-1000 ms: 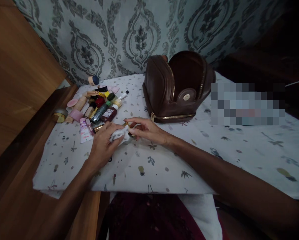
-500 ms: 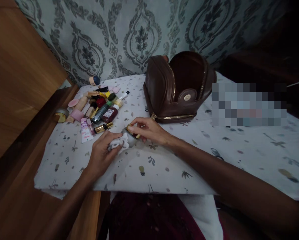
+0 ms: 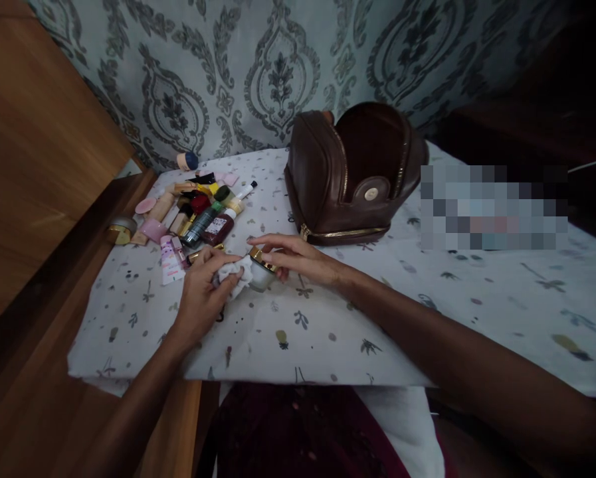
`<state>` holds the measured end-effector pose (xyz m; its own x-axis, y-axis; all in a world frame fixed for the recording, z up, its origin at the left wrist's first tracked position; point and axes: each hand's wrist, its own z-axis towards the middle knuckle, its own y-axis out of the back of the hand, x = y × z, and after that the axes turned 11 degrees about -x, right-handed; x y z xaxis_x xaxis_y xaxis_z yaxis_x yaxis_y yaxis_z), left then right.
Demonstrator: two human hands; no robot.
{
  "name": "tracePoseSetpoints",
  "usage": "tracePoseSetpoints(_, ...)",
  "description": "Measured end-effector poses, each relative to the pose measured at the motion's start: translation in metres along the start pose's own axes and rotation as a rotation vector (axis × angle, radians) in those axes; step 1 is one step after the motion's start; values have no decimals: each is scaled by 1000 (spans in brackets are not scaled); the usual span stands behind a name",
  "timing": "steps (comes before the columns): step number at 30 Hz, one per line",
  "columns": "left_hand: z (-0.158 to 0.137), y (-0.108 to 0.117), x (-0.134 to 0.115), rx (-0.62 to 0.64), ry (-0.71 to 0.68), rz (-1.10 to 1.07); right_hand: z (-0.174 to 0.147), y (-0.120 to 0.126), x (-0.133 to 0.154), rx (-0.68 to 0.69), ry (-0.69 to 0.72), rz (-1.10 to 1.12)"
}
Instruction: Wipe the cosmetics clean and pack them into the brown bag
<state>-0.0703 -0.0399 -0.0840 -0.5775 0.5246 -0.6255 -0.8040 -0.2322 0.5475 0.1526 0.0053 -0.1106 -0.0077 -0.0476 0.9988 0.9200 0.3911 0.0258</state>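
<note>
The left hand pinches a bunched cloth against the tilted jar, which sits around eight o'clock from the bag. The right hand, fingers half-bent, holds the jar's lid; I'd want that grip steady, the rubbing light.

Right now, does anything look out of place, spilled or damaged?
No spill or damage shows around the jar at the right hand. One thing looks odd: the other jar sits right by the left edge of the table, where a bump might knock it off. I can't judge the pixelated patch at right.
</note>
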Motion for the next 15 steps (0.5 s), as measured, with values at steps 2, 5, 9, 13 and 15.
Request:
tracePoseSetpoints(2, 3, 1, 0, 4, -9, 5, 0, 1, -2, 27, 10, 23)
tracePoseSetpoints(5, 7, 0, -1, 2, -52, 49, 1, 0, -4, 41, 13, 50)
tracePoseSetpoints(9, 11, -4, -3, -16, -95, 131, 0, -4, -4, 16, 29, 40)
tracePoseSetpoints(13, 12, -6, -5, -14, -103, 146, 1, -8, -5, -51, 52, -30)
tracePoseSetpoints(15, 11, -5, -6, 9, -105, 134, 2, -10, -7, -71, 73, -67)
